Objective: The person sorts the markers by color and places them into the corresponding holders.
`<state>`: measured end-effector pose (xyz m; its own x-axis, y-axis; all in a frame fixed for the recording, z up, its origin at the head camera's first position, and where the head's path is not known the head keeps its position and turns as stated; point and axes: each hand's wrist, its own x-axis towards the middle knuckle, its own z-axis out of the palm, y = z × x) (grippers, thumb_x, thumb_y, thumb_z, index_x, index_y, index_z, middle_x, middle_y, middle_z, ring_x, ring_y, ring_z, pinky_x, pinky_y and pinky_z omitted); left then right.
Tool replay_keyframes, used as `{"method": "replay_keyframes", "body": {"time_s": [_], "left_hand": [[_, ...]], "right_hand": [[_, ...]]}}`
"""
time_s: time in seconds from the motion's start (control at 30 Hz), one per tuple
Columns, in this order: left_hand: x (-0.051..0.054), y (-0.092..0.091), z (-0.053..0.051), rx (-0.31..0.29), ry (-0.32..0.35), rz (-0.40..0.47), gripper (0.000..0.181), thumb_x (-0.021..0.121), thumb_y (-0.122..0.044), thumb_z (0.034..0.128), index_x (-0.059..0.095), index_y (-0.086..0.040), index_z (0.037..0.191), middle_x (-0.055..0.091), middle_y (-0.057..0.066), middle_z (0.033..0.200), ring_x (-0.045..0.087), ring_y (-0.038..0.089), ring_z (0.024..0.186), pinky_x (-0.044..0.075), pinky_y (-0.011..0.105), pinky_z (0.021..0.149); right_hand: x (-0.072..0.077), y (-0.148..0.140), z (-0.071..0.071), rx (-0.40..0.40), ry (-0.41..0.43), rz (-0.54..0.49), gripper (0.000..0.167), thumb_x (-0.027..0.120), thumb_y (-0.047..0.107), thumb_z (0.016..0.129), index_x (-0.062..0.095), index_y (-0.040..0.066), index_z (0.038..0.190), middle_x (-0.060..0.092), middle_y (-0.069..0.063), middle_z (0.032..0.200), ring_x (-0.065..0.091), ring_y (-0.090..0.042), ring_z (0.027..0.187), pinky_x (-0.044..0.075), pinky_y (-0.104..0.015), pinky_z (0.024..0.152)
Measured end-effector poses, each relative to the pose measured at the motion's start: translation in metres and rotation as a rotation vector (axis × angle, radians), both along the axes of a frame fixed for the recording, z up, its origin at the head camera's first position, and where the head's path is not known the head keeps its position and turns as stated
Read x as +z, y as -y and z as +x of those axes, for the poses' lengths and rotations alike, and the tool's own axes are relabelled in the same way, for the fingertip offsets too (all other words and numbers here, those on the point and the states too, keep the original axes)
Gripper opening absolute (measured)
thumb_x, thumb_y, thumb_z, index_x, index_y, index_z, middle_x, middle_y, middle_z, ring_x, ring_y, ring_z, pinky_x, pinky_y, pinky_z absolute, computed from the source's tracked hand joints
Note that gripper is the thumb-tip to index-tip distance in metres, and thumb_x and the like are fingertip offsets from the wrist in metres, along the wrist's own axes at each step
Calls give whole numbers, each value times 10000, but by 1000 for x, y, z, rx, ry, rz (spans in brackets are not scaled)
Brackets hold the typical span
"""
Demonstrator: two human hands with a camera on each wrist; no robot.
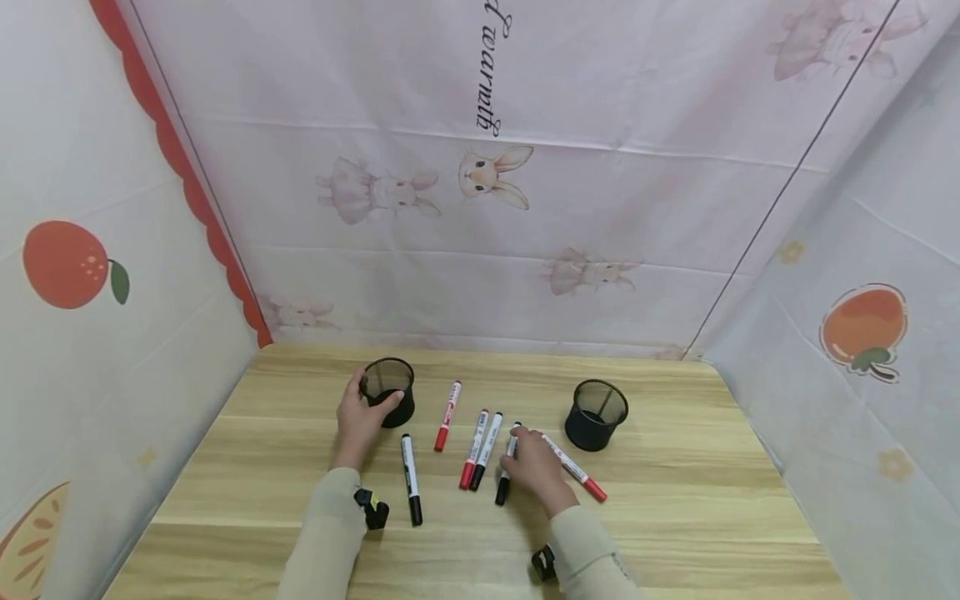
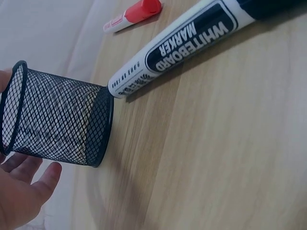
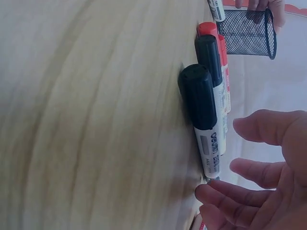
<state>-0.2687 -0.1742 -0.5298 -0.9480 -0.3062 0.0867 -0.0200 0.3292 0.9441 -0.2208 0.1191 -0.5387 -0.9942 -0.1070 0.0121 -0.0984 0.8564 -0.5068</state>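
Note:
My left hand (image 1: 360,423) holds a black mesh pen cup (image 1: 397,410) at the left, with the thumb across its near side and fingers at its left side. In the left wrist view, the pen cup (image 2: 57,117) stands upright near a whiteboard marker (image 2: 177,48). My right hand (image 1: 536,462) hovers over a black-capped marker (image 1: 502,490), thumb and fingers spread. In the right wrist view, that marker (image 3: 199,100) lies beside the parted fingers, ungripped; whether a fingertip touches its far end I cannot tell.
A second mesh pen cup (image 1: 590,429) stands at the right. Around the hands lie a red marker (image 1: 447,417), a red-capped marker (image 1: 474,450), a black-capped marker (image 1: 487,450), another (image 1: 412,479) at the left, and a red-capped marker (image 1: 576,468) right of the right hand. Printed cloth walls surround the table.

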Motion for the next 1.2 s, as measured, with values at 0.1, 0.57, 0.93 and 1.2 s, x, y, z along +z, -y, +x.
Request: {"method": "replay_keyframes", "body": {"time_s": [0.1,0.57,0.93,1.2], "left_hand": [[0,0,0,5,-3,14,895,782,-327,755,282,-78,1454,354,122,1431,309,329,1296,273,461,1033],[0,0,-1,-21,-16,6,909,783,-359,745,280,-70,1445,397,177,1387,332,313,1283,278,479,1025],[-3,2,0,-29,-20,20,916,786,-390,730,294,-78,1438,415,191,1367,342,311,1277,301,493,1007],[-6,5,-3,-16,-16,5,934,788,-415,718,299,-69,1435,423,192,1358,352,322,1264,301,492,1007]], "right_hand": [[-3,1,-2,8,3,-8,439,695,191,753,611,27,1152,587,-151,1010,561,-265,853,473,-429,688],[-7,0,-7,52,-30,-37,168,717,68,716,695,21,876,565,-74,813,499,-223,784,449,-365,699],[-8,0,-8,48,-12,-61,145,718,45,724,690,17,863,572,-71,820,498,-224,806,452,-375,718],[-7,1,-9,40,3,-93,202,709,39,728,688,-1,924,599,-86,871,510,-238,856,448,-390,766]]}}
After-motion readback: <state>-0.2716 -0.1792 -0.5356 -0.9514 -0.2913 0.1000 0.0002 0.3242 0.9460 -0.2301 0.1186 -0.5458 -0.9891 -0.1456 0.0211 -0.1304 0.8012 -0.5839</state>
